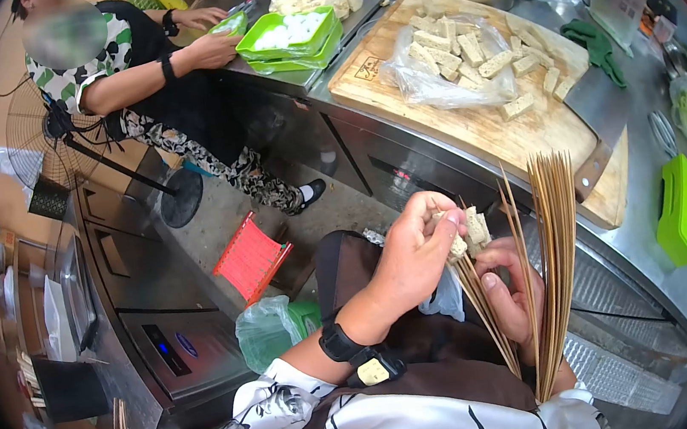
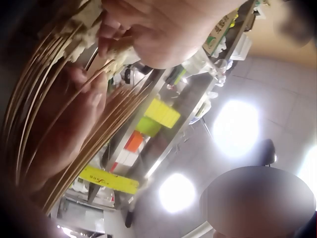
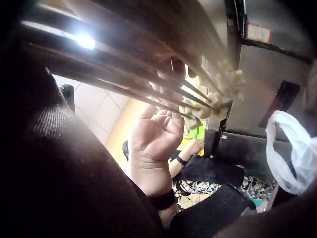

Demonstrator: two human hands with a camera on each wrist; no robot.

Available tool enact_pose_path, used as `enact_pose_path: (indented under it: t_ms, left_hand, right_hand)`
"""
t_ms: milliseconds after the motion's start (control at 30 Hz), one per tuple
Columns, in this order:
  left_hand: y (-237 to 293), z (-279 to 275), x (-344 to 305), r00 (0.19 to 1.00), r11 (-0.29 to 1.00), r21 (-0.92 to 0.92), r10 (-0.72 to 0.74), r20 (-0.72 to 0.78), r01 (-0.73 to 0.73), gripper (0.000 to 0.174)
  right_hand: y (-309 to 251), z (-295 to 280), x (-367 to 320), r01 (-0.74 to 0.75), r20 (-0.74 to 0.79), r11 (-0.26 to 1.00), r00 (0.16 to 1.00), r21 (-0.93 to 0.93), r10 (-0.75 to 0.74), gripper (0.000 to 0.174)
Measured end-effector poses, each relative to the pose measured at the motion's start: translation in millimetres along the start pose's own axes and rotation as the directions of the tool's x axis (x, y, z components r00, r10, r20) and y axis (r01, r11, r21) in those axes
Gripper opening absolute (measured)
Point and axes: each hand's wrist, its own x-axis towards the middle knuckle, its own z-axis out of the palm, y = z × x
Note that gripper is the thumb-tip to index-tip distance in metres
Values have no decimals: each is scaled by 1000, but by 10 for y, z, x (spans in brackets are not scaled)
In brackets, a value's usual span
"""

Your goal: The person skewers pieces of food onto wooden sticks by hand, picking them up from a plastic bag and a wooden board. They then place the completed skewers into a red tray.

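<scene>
My left hand point(image 1: 413, 257) pinches a pale, porous piece of tofu point(image 1: 457, 245) at the tips of some bamboo skewers point(image 1: 481, 305). More tofu pieces point(image 3: 218, 101) sit on the ends of these skewers in the right wrist view. My right hand point(image 1: 514, 292) grips the skewers lower down, its thumb alongside them. A thick bundle of bare skewers point(image 1: 558, 248) stands upright against the right hand, points upward. In the left wrist view, skewers fan out on both sides of the right hand point(image 2: 74, 119).
A wooden board point(image 1: 427, 123) ahead carries a plastic bag and many tofu strips point(image 1: 469, 49). A cleaver point(image 1: 607, 126) lies on its right side. Another person point(image 1: 146, 76) works at the counter by a green tray point(image 1: 290, 58). A red stool point(image 1: 253, 258) stands on the floor.
</scene>
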Motion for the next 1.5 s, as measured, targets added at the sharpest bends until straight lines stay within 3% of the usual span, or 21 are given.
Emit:
enact_pose_path:
  t_ms: [33,100,167,233,333,567,800,867,933,967,1033,1067,1100,1133,1167,1200,1233,1267,1300,1367,1500]
  left_hand:
    - [23,-40,5,1000,1000,2,1,-2,-1,12]
    - [77,-96,20,996,977,198,-72,-48,80,13]
    - [50,-146,37,997,988,138,-68,-39,73,14]
    - [64,-202,45,992,989,-80,-124,39,126,23]
    - [6,-212,56,993,985,-139,-93,73,102,36]
    - [-93,-202,88,995,988,-137,-67,69,76,37]
    - [-74,-183,79,996,986,-138,-84,38,88,34]
    - [-64,-203,87,993,985,-125,-112,36,116,33]
    - [-87,-238,101,992,990,63,-127,23,126,32]
    - [-62,-241,93,992,990,63,-125,25,123,32]
    - [26,-236,76,999,878,476,-36,-39,50,31]
    - [58,-243,96,999,877,478,-32,-35,45,31]
    - [92,-250,128,974,749,641,225,-7,-168,31]
    - [123,-247,152,887,544,768,456,68,-338,31]
    - [173,-216,150,886,542,768,458,71,-342,31]
    - [243,-159,133,942,786,528,324,94,-323,28]
    - [309,-99,117,968,943,239,195,160,-230,25]
    - [358,-32,107,982,996,41,73,172,-82,17]
    - [348,-33,121,982,995,42,77,174,-85,17]
    - [314,-32,150,965,989,-85,-99,242,122,13]
    - [340,-76,188,957,990,-128,-27,290,67,8]
  right_hand:
    - [-17,7,25,63,2,997,998,-43,-63,17]
    - [-14,34,52,122,3,990,993,-73,-122,23]
    - [14,44,62,149,39,985,989,-83,-146,28]
    - [17,51,44,119,41,992,992,-43,-118,32]
    - [53,63,7,77,49,997,996,29,-78,38]
    - [111,94,-48,-4,50,991,999,136,-2,41]
    - [84,77,-16,-20,59,993,998,119,13,36]
    - [2,34,61,135,65,991,989,-22,-133,30]
    - [-53,5,82,195,96,979,977,-60,-188,29]
    - [-78,-5,90,249,129,964,963,-92,-237,27]
    - [-61,-2,92,218,166,976,963,-28,-211,26]
    - [14,10,96,260,209,966,944,0,-254,25]
    - [46,16,106,299,252,954,921,30,-297,25]
    - [23,0,99,286,257,958,927,-8,-275,23]
    - [27,5,96,288,255,957,927,-9,-277,23]
    - [37,13,86,253,264,967,933,7,-246,23]
    - [47,21,75,217,275,976,937,23,-215,22]
    - [57,31,66,221,274,975,937,22,-218,22]
    - [72,35,65,203,277,978,938,43,-207,22]
    - [86,27,56,194,270,979,941,59,-202,22]
    - [65,-8,48,110,202,994,973,28,-114,17]
